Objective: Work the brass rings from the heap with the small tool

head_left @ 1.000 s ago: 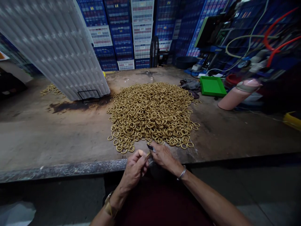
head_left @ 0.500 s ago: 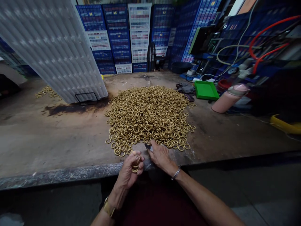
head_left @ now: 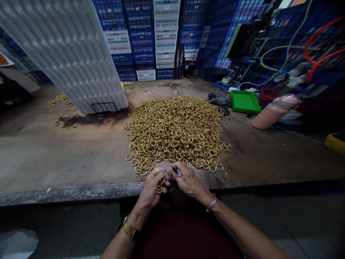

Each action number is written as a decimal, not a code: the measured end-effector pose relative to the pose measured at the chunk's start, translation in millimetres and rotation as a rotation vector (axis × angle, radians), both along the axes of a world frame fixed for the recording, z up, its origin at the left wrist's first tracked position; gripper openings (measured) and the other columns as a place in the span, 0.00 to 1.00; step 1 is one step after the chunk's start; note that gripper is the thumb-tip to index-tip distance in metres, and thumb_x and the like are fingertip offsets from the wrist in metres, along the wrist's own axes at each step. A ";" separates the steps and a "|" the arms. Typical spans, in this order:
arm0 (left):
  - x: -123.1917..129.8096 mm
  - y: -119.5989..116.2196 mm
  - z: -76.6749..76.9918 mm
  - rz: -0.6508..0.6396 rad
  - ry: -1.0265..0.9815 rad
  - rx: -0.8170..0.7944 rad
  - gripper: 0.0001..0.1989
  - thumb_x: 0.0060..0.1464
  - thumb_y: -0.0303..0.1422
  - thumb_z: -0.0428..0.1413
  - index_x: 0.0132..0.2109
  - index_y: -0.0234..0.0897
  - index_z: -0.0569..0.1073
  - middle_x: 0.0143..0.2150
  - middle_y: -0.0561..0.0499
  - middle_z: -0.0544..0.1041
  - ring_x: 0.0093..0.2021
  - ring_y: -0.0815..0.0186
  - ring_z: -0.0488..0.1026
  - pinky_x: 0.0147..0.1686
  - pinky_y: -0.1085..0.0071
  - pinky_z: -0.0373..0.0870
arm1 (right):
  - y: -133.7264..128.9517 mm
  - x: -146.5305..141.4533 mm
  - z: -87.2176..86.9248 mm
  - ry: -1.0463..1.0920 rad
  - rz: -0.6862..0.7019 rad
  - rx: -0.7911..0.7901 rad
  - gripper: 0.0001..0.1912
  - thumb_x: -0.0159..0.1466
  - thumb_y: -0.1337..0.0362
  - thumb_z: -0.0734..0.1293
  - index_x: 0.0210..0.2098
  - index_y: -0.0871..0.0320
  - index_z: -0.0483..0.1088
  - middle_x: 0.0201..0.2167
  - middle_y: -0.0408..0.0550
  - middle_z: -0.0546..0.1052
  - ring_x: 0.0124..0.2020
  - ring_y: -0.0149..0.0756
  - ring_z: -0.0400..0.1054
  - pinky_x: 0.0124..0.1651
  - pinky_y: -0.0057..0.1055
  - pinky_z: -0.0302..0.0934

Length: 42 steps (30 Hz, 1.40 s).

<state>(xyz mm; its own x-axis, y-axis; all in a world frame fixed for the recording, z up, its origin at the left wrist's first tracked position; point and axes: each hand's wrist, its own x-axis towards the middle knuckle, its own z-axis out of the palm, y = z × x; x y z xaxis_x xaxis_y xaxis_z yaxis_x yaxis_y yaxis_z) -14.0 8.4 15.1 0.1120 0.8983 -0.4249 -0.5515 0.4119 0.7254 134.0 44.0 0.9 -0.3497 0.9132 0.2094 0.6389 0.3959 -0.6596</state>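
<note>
A wide heap of brass-coloured rings [head_left: 175, 129] lies on the worktable [head_left: 88, 154] in front of me. My left hand [head_left: 149, 189] is closed around a few rings [head_left: 160, 188], just over the table's front edge. Close to its right, my right hand [head_left: 191, 184] is closed on a small knife-like tool [head_left: 176, 171] with a dark tip pointing up and left. The tool's handle is mostly hidden in my palm. Between the two hands, near the fingertips, one more ring [head_left: 170, 172] shows; I cannot tell whether it is held.
A tall ribbed translucent panel [head_left: 81, 54] leans in a black wire stand [head_left: 104, 108] at the left. Blue and white crates [head_left: 167, 39] are stacked behind. To the right are a green tray [head_left: 245, 101], a pink bottle [head_left: 273, 112] and red hoses [head_left: 309, 54].
My right hand has drawn back from the heap's near edge with the tool, turning its tip upward. My left hand has risen slightly and stays closed on rings. The camera view has shifted a little.
</note>
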 end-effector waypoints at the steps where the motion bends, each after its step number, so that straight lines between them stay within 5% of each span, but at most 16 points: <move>1: 0.5 0.1 0.4 -0.013 0.013 -0.003 0.16 0.44 0.38 0.59 0.36 0.34 0.66 0.26 0.53 0.70 0.21 0.74 0.67 0.13 0.82 0.57 | -0.5 -0.6 0.7 0.008 0.010 0.005 0.05 0.60 0.63 0.59 0.35 0.57 0.64 0.26 0.43 0.70 0.26 0.29 0.63 0.30 0.24 0.53; 6: 1.7 0.4 0.2 -0.069 0.052 -0.045 0.16 0.43 0.38 0.60 0.36 0.34 0.65 0.22 0.57 0.67 0.16 0.78 0.61 0.12 0.84 0.52 | -0.5 -3.1 3.9 0.064 0.054 -0.052 0.06 0.59 0.64 0.59 0.34 0.57 0.64 0.26 0.42 0.69 0.25 0.28 0.60 0.30 0.24 0.52; 16: 3.0 -3.1 -7.1 -0.042 0.230 0.113 0.13 0.47 0.40 0.57 0.34 0.35 0.65 0.23 0.57 0.67 0.16 0.78 0.59 0.13 0.82 0.53 | 4.9 -12.0 10.5 0.379 0.002 -0.552 0.11 0.57 0.59 0.58 0.24 0.58 0.63 0.16 0.37 0.63 0.18 0.25 0.53 0.22 0.22 0.49; 21: 2.3 -3.2 -2.8 -0.136 0.111 0.059 0.13 0.49 0.41 0.55 0.32 0.35 0.64 0.22 0.58 0.64 0.16 0.79 0.57 0.13 0.82 0.51 | 4.8 -14.9 12.1 0.358 -0.063 -0.489 0.08 0.53 0.62 0.61 0.21 0.59 0.64 0.16 0.37 0.61 0.20 0.25 0.53 0.24 0.22 0.49; 28: 5.7 -4.7 -3.9 -0.097 0.101 0.103 0.14 0.47 0.41 0.56 0.31 0.34 0.65 0.22 0.58 0.63 0.16 0.78 0.56 0.13 0.81 0.51 | 8.3 -10.2 1.7 0.403 -0.085 -0.478 0.08 0.54 0.63 0.59 0.23 0.59 0.66 0.17 0.39 0.65 0.19 0.25 0.56 0.23 0.22 0.50; 35: 7.9 -3.7 -4.3 -0.062 0.229 0.165 0.15 0.49 0.44 0.54 0.31 0.35 0.64 0.22 0.58 0.63 0.17 0.78 0.56 0.14 0.81 0.53 | -4.6 -1.9 -2.7 -0.017 0.090 -0.145 0.07 0.55 0.69 0.58 0.25 0.58 0.67 0.19 0.41 0.68 0.20 0.27 0.56 0.25 0.24 0.45; 42: 6.7 -6.0 -6.5 -0.047 0.372 0.203 0.15 0.50 0.44 0.53 0.30 0.35 0.64 0.21 0.58 0.63 0.17 0.77 0.57 0.15 0.81 0.54 | -8.0 -3.5 1.2 -0.253 0.104 -0.109 0.09 0.55 0.69 0.57 0.30 0.57 0.68 0.21 0.43 0.70 0.21 0.29 0.59 0.25 0.26 0.43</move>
